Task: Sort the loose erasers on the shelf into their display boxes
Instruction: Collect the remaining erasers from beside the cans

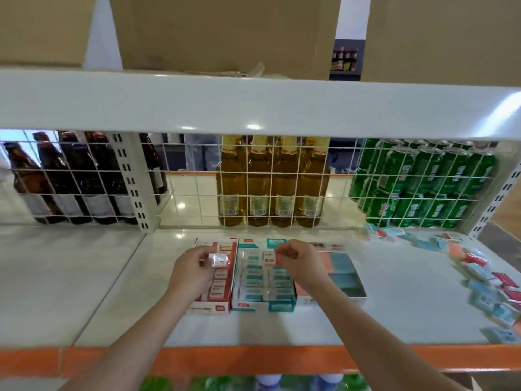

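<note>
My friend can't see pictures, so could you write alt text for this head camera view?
Two bare hands each pinch a small wrapped eraser, the left hand over a red display box, the right hand over a teal display box. Loose erasers lie scattered at the shelf's right.

Glossy shelf [394,292] — wire grid [282,179]

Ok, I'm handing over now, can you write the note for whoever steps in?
Left hand: pinching a wrapped eraser over the red display box.
Right hand: pinching a red-labelled eraser over the teal display box.
Done: red and teal boxes look mostly filled; the third box, right of them, holds some.
Left: place both held erasers, then sort the loose pile at the shelf's right end.
</note>
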